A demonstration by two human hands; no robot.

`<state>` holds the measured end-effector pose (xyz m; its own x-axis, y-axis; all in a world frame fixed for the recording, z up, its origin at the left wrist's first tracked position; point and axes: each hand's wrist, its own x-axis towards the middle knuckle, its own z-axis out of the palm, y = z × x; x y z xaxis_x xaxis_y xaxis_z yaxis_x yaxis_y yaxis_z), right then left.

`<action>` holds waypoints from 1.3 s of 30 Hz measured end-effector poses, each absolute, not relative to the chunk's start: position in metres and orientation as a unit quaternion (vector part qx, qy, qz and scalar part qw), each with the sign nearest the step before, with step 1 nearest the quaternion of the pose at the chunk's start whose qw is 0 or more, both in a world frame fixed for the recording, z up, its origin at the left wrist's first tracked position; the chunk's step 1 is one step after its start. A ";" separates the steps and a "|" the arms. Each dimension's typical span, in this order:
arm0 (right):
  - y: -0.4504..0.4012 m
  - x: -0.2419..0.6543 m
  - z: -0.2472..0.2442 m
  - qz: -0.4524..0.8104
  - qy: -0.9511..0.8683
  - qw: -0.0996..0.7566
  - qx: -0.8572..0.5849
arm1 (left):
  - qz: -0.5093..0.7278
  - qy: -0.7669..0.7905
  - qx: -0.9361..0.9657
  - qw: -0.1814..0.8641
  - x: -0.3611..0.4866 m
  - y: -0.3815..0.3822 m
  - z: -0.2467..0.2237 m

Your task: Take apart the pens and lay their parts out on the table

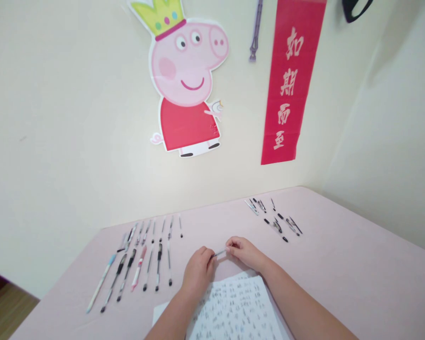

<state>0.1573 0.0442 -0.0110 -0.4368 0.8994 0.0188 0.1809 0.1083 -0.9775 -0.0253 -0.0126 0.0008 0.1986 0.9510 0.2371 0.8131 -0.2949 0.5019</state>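
Note:
Between my two hands a thin, pale pen (220, 253) is held nearly level, just above the table. My left hand (200, 267) is closed on its left end, and the fingertips of my right hand (245, 251) pinch the other end. The fingers hide both ends, so I cannot see whether a cap is on. Handwritten sheets of paper (239, 307) lie below, partly under my forearms.
Two rows of pens (138, 269) lie side by side on the left of the pink table (333, 274). At the back right is a loose scatter of pen parts and caps (276, 225). The wall behind carries a cartoon pig cutout (187, 123) and a red banner (286, 108).

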 end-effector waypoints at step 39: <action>0.051 0.163 -0.013 0.563 -0.601 0.397 -0.406 | 0.269 0.604 0.739 0.126 -0.028 -0.011 0.002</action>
<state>0.1633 0.0514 -0.0132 -0.3547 0.9348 0.0196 0.0412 0.0365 -0.9985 -0.0282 -0.0111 0.0021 0.1245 0.9612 0.2463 0.8260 -0.2379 0.5110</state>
